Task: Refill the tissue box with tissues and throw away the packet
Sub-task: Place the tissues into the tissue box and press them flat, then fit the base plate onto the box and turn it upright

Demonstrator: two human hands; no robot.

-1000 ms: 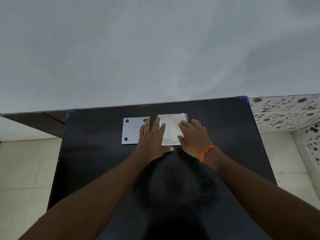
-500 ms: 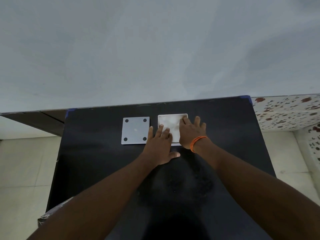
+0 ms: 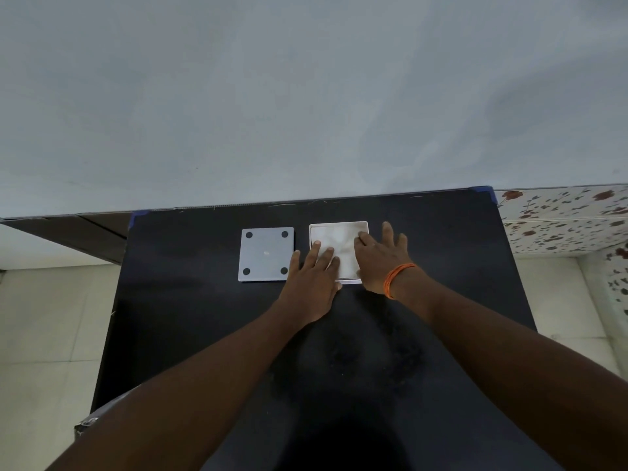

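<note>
1. Your left hand (image 3: pixel 314 280) lies flat with its fingers spread. Its fingertips rest on the white tissues (image 3: pixel 334 244) at the near left part of the tissue box (image 3: pixel 365 224).
2. Your right hand (image 3: pixel 382 261) is flat and spread out too. It presses on the right side of the tissues, and two of its fingers reach past the right wall of the box.
3. The tissue box is white and square. It sits open on the far part of the black table (image 3: pixel 204 317), and the tissues fill it.
4. Just left of the box lies a grey square lid (image 3: pixel 266 254) with four dark dots, one near each corner. It is flat on the table and does not touch the box.
5. You wear an orange band (image 3: pixel 396 278) on your right wrist.
6. A crumpled shiny thing (image 3: pixel 89 423) peeks out at the near left edge of the table. You cannot tell what it is.
</note>
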